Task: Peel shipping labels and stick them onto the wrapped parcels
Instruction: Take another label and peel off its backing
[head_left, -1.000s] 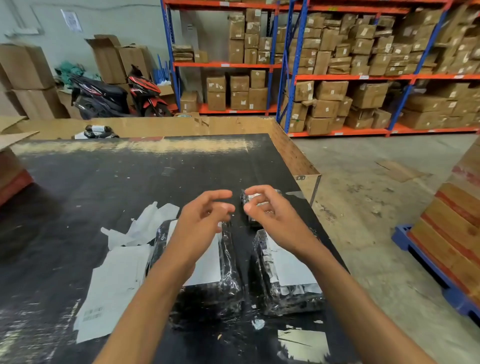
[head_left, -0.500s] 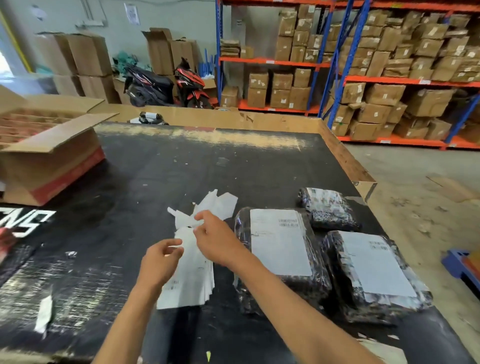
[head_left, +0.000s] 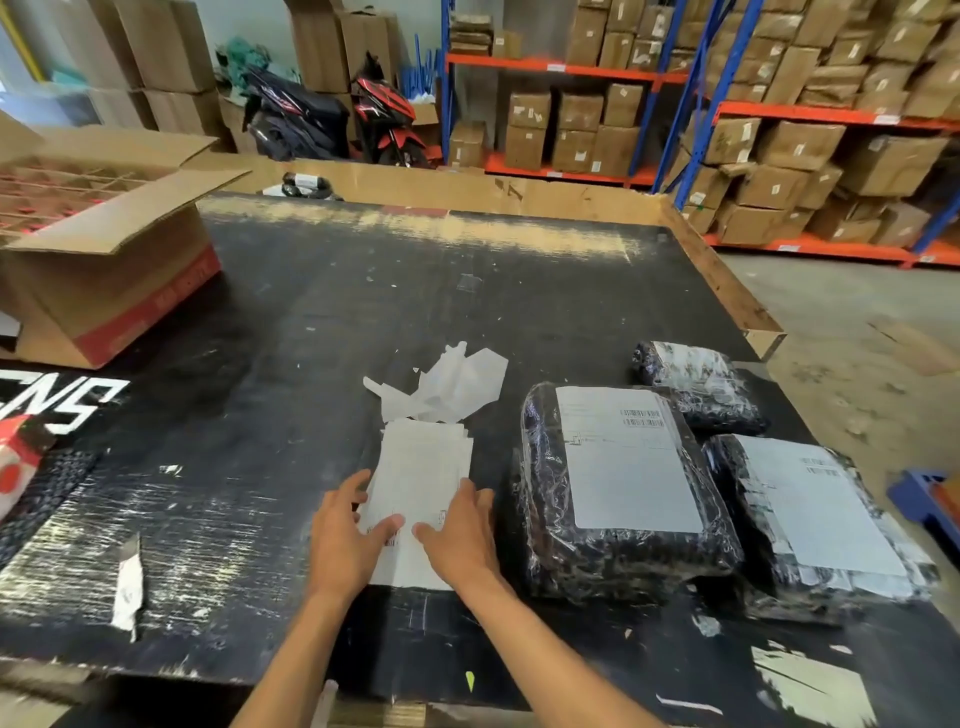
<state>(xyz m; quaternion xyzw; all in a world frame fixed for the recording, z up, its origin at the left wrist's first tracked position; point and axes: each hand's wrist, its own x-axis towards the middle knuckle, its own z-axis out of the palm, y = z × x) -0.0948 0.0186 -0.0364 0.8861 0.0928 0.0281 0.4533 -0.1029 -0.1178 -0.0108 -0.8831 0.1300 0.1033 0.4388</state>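
A stack of white shipping labels (head_left: 423, 470) lies on the black table (head_left: 291, 364). My left hand (head_left: 350, 540) and my right hand (head_left: 462, 535) rest flat on the stack's near end, fingers spread, thumbs almost meeting. To the right lie two black wrapped parcels, the middle parcel (head_left: 618, 493) and the right parcel (head_left: 815, 525), each with a white label on top. A smaller wrapped parcel (head_left: 696, 384) sits behind them with no white label showing. Crumpled peeled backing paper (head_left: 447, 387) lies just beyond the stack.
An open cardboard box (head_left: 104, 249) stands at the table's left. A paper strip (head_left: 127, 590) lies near the front edge. The table's right edge drops to the concrete floor (head_left: 841, 322). Shelves of cartons (head_left: 779, 130) and motorbikes (head_left: 332, 114) stand behind.
Both hands left the small parcel at the right and moved left to the label stack. They now press flat on its near end. The view turned left.
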